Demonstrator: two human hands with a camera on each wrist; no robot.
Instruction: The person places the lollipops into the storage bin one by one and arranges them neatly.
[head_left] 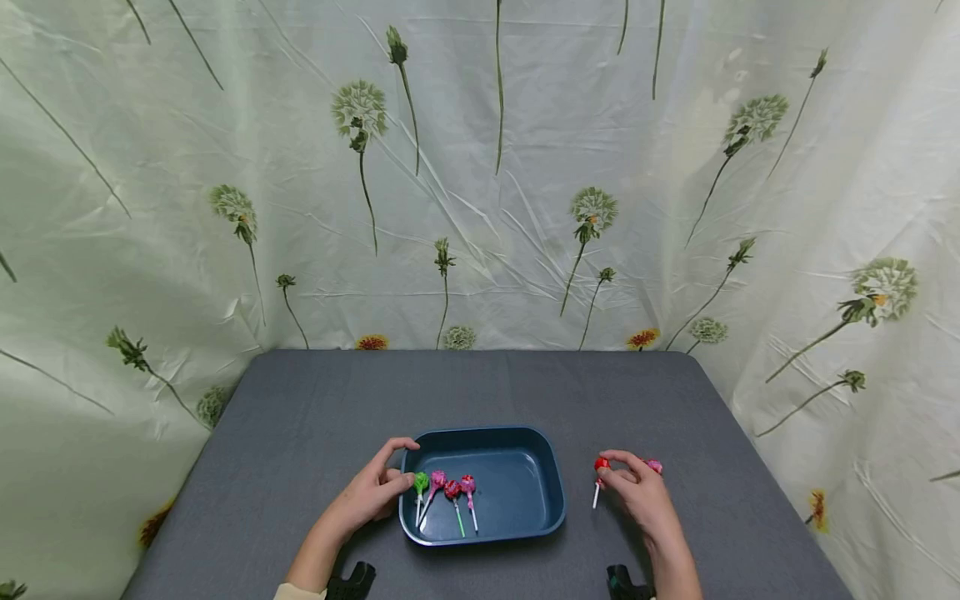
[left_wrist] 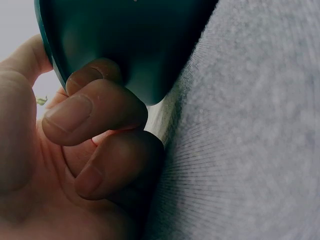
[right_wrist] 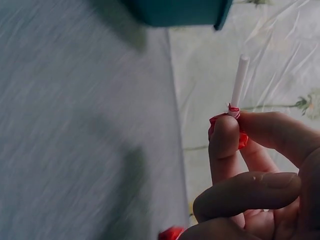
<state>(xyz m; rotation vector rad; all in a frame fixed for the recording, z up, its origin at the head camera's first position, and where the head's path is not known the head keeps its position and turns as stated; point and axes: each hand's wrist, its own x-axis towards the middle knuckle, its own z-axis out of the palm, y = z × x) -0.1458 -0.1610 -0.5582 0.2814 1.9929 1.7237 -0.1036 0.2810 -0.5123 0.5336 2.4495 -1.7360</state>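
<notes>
A blue rectangular tray (head_left: 517,493) stands on the table, with several wrapped lollipops in its left half: a green one (head_left: 421,482), a red one (head_left: 452,490) and pink ones (head_left: 438,479). My left hand (head_left: 369,493) grips the tray's left rim, thumb at the edge; its other fingers curl against the outer wall in the left wrist view. To the right of the tray, my right hand (head_left: 637,487) pinches a red lollipop (right_wrist: 240,85) by its wrapped head, the white stick pointing away from the fingers. Behind that hand, a pink lollipop (head_left: 655,466) is partly hidden.
A grey cloth covers the table (head_left: 480,387). A white curtain (head_left: 480,208) printed with dandelions hangs behind it and along both sides. A red wrapper (right_wrist: 171,233) shows below the right hand in the right wrist view.
</notes>
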